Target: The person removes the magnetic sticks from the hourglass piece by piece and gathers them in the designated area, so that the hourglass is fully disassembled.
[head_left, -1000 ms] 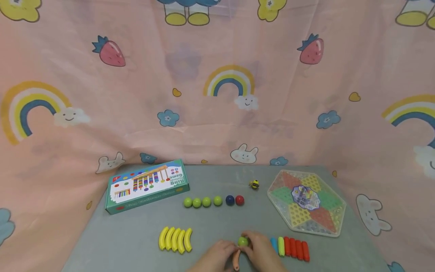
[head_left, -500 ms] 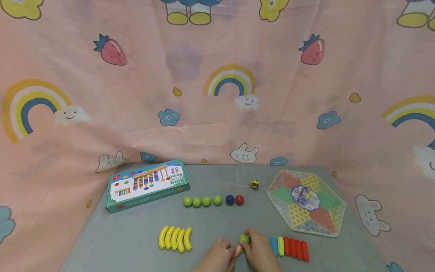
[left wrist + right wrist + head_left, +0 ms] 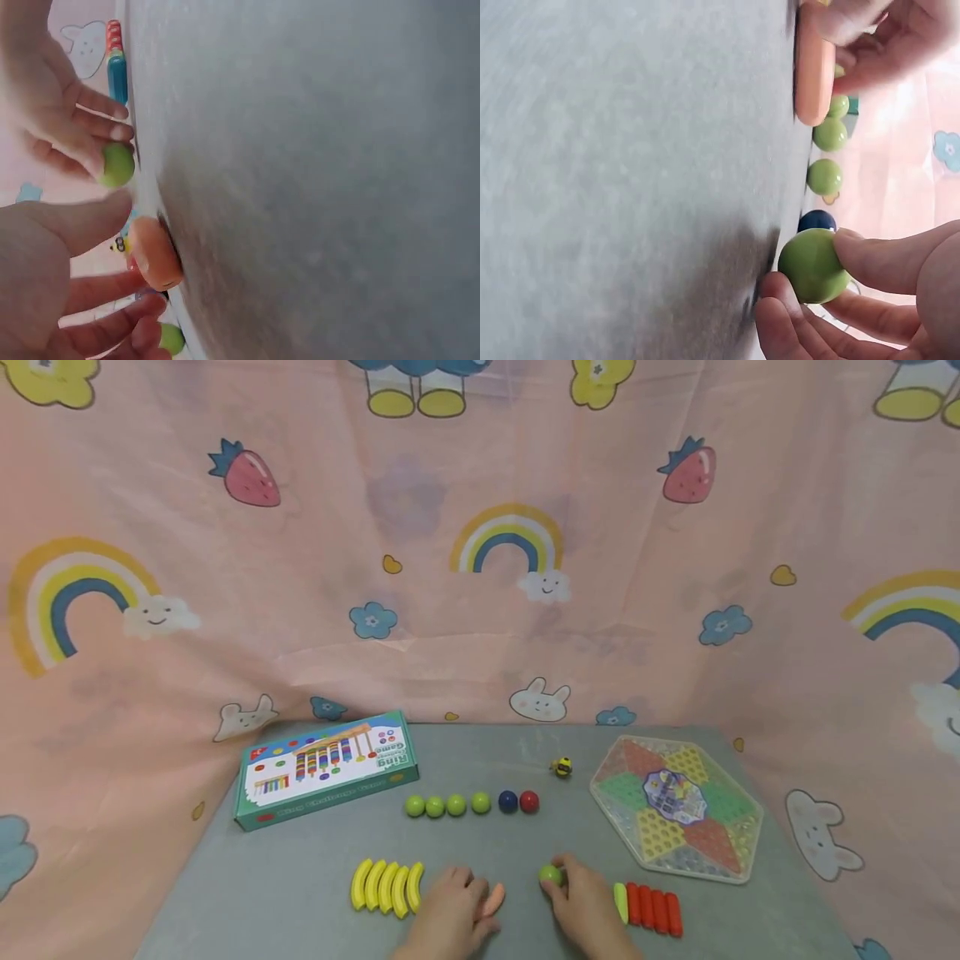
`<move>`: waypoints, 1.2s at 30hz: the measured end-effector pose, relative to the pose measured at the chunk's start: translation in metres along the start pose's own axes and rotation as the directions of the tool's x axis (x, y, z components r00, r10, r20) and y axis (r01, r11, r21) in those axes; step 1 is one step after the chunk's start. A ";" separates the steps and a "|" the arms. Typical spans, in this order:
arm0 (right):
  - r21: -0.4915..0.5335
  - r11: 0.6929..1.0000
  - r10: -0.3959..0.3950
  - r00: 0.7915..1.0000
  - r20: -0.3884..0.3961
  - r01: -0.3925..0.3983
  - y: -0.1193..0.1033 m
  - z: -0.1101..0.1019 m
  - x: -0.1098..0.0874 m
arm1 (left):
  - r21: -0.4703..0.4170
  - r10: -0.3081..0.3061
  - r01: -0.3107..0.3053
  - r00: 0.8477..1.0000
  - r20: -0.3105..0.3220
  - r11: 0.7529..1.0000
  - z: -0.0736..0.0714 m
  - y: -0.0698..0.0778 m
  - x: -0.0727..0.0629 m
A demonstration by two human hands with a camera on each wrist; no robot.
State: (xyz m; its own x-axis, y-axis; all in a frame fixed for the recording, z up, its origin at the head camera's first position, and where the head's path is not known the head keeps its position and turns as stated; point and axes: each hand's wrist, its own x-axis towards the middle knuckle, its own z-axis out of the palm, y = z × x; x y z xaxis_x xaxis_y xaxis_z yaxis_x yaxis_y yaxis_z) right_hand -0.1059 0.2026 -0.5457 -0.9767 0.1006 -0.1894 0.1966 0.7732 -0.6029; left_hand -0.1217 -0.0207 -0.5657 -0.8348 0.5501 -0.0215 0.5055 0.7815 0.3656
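My right hand [image 3: 585, 902] pinches a green ball [image 3: 814, 266] between thumb and fingers, close over the grey table. My left hand [image 3: 450, 910] is around an orange curved toy piece [image 3: 156, 253] lying at the tabletop, thumb at one side and index finger at the other. In the right wrist view the left thumb overlaps the upper part of this orange piece [image 3: 814, 71]. Left of the left hand lies a row of yellow toy bananas [image 3: 386, 887]. Beside the right hand are a light green stick [image 3: 621, 903] and several red sticks [image 3: 652, 908]; a blue stick [image 3: 117, 77] shows in the left wrist view.
Farther back, several green balls [image 3: 456, 805], a dark blue ball [image 3: 507, 802] and a red ball [image 3: 529, 802] form a row. A game box [image 3: 326, 770] stands back left, a hexagonal game board [image 3: 678, 806] lies right, and a small bee figure [image 3: 562, 767] sits between.
The hands have moved apart. My left hand has gone left with the orange piece, while my right hand has carried the green ball slightly right and away from me.
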 end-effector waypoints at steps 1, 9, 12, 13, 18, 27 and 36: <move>0.000 1.000 -0.004 1.000 0.002 0.004 0.000 0.000 0.000 | -0.009 0.015 -0.015 1.000 0.004 1.000 0.000 0.000 0.001; 0.025 1.000 -0.012 1.000 0.001 0.012 -0.001 0.001 0.000 | -0.517 -0.150 0.174 0.985 0.089 0.838 0.001 0.007 -0.001; 0.018 1.000 -0.022 1.000 -0.007 0.022 -0.001 0.000 0.000 | -0.426 -0.121 0.137 0.990 0.065 0.894 -0.002 0.007 -0.003; 0.014 1.000 -0.024 1.000 -0.008 0.024 -0.002 -0.001 0.001 | -0.364 -0.096 0.111 0.994 0.061 0.925 -0.003 0.006 -0.003; 0.006 1.000 -0.013 1.000 -0.015 0.013 -0.006 -0.006 0.007 | -0.139 0.051 -0.031 0.989 0.138 0.990 -0.004 0.002 0.003; 0.047 0.998 -0.032 0.995 -0.093 0.037 -0.009 -0.025 0.040 | 0.042 0.047 -0.049 0.998 0.049 0.998 -0.022 -0.035 -0.004; 0.028 0.999 -0.011 0.983 -0.182 0.017 -0.010 -0.032 0.083 | 0.024 0.010 -0.010 1.000 -0.001 1.000 -0.035 -0.069 -0.021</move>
State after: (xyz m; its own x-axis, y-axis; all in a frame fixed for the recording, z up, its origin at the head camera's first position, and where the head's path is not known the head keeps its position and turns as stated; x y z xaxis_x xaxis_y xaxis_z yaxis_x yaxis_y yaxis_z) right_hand -0.1920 0.2233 -0.5311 -0.9782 0.2040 -0.0383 0.1825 0.7572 -0.6272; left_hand -0.1469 -0.0959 -0.5577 -0.8301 0.5574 -0.0169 0.5187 0.7828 0.3436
